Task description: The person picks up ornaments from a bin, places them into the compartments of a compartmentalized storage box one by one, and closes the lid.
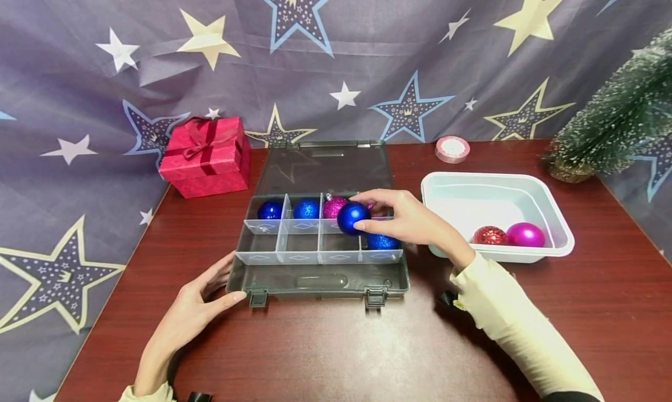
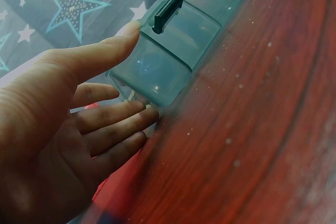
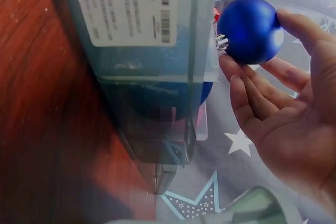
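My right hand [image 1: 406, 218] pinches a matte blue Christmas ball [image 1: 353, 218] between thumb and fingers. It hangs over the right half of a grey see-through compartment box [image 1: 317, 279]; its silver cap shows in the right wrist view. The back row holds a shiny dark blue ball [image 1: 270, 210], a glittery blue ball [image 1: 306, 209] and a glittery pink ball [image 1: 333, 206]; the last back cell is mostly hidden by my hand. Another glittery blue ball [image 1: 382, 241] sits in the right front cell. My left hand [image 1: 191, 306] rests at the box's left front corner, thumb on the edge, fingers extended.
Right of the box stands a white tub [image 1: 472, 183] with a red ball [image 1: 490, 236] and a magenta ball [image 1: 526, 234] in it. The box's lid [image 1: 325, 168] lies back. Farther off are a red gift box [image 1: 207, 160], a ribbon roll [image 1: 452, 150] and a small tree [image 1: 616, 116].
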### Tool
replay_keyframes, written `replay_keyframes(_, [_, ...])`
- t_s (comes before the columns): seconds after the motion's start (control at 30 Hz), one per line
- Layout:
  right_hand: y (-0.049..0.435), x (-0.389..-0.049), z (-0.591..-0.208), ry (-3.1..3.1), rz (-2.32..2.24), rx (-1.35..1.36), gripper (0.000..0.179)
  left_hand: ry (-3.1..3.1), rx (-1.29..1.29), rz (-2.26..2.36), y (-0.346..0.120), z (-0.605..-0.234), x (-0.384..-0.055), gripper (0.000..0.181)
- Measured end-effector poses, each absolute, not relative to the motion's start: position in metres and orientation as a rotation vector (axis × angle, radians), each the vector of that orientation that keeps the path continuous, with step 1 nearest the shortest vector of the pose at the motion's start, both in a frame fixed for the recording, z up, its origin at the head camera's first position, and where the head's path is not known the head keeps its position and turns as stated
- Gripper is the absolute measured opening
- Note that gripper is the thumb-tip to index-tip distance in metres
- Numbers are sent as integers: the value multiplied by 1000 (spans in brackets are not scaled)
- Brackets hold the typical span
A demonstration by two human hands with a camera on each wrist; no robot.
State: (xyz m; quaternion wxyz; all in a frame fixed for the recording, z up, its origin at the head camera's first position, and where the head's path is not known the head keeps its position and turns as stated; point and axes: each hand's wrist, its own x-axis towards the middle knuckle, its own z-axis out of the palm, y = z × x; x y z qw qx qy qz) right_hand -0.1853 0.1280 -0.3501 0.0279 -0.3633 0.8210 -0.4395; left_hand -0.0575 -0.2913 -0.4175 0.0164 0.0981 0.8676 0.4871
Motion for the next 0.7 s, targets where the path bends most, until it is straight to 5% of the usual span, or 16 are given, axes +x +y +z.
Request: replay_keyframes(0.7, [125,-182,-352,2516,-1416,-1086,35,2693,330,1533,-291,-417,-57,72])
